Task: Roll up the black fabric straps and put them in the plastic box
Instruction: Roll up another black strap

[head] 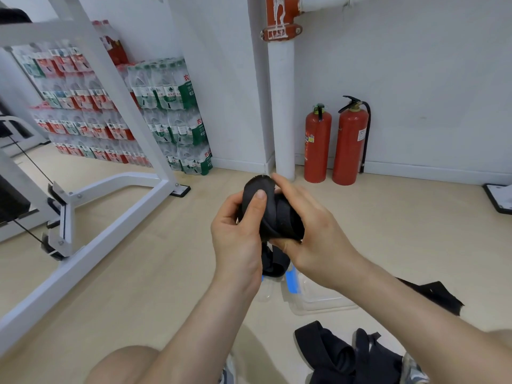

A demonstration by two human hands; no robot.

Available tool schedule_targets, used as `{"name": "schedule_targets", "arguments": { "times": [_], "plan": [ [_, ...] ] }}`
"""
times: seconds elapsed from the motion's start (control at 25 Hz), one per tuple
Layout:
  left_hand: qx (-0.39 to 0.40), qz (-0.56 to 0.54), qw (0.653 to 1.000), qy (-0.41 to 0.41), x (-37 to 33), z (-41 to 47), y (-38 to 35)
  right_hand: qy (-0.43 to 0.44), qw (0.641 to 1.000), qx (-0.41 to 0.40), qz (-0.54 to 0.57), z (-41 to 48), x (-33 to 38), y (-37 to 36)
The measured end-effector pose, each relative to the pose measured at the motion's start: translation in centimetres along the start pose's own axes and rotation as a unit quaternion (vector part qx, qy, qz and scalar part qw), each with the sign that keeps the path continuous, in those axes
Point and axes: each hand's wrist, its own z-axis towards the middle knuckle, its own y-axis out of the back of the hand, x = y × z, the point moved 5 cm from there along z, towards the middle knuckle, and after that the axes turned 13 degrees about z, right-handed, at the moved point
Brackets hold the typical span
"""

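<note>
black strap roll | soft, light, springs loose – my guess | left hand thumb pins flap; right hand fingers curl round coil | grip across outer wrap | plastic box below

Bright, even indoor light, soft shadows, sharp centre, wide-angle bending at edges.

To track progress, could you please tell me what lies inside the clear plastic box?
One rolled black fabric strap seems to lie in the clear plastic box; the left hand and right hand cover the rest.
</note>
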Motion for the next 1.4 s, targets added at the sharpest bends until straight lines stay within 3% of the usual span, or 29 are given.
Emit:
{"name": "schedule_targets", "arguments": {
  "times": [0.08,0.16,0.28,0.32,0.4,0.52,0.6,0.64,0.76,0.84,0.88,0.96,1.04,1.16,1.2,1.28,1.4],
  "plan": [
    [-0.033,0.003,0.999,0.005,0.0,0.3,0.5,-0.085,0.991,0.029,0.102,0.3,-0.6,0.0],
    [-0.046,0.023,0.999,-0.015,-0.3,0.2,0.6,-0.171,0.954,0.029,0.245,0.4,-0.6,-0.3],
    [-0.043,0.185,0.969,-0.157,-1.4,-1.5,-0.7,-0.297,0.871,-0.099,0.380,0.1,-1.4,-1.1],
    [-0.043,0.218,0.956,-0.190,-1.5,-2.1,-1.2,-0.311,0.865,-0.152,0.362,0.0,-1.9,-1.2],
    [-0.058,0.227,0.957,-0.173,-0.5,-1.5,-1.4,-0.267,0.898,-0.234,0.262,0.0,-2.7,-1.0],
    [-0.052,0.135,0.988,0.055,2.5,0.4,-0.8,-0.080,0.969,-0.234,-0.009,0.3,-2.2,-0.9],
    [-0.015,0.051,0.981,0.188,4.3,0.4,-1.2,0.034,0.959,-0.215,-0.181,0.2,-1.6,-1.7],
    [-0.014,0.027,0.979,0.202,4.7,0.5,-1.3,0.069,0.946,-0.220,-0.226,0.2,-1.4,-1.9],
    [-0.055,0.053,0.994,0.074,3.2,1.1,-1.0,0.080,0.946,-0.238,-0.203,0.0,-1.2,-1.9],
    [-0.044,0.179,0.980,-0.077,0.9,1.8,-0.9,0.015,0.970,-0.241,-0.008,-0.1,-1.2,-1.6],
    [-0.036,0.258,0.953,-0.157,-0.1,1.8,-1.0,-0.043,0.961,-0.241,0.126,-0.1,-1.5,-1.6],
    [-0.038,0.379,0.884,-0.270,-0.8,1.1,-1.5,-0.211,0.875,-0.263,0.347,-0.3,-3.0,-2.0],
    [-0.024,0.470,0.828,-0.304,-0.1,-0.2,-2.8,-0.356,0.768,-0.295,0.444,-1.3,-5.0,-2.5],
    [-0.006,0.620,0.714,-0.326,2.3,-0.9,-4.6,-0.359,0.605,-0.317,0.636,-2.8,-6.3,-4.2],
    [0.003,0.648,0.685,-0.331,2.8,-0.7,-4.7,-0.354,0.574,-0.315,0.668,-3.2,-6.3,-4.9],
    [0.048,0.674,0.664,-0.319,3.4,-0.3,-4.7,-0.379,0.566,-0.300,0.668,-3.8,-6.2,-5.6],
    [0.110,0.657,0.723,-0.183,5.3,1.2,-3.3,-0.442,0.581,-0.276,0.625,-4.1,-6.6,-6.4]
  ]
}}
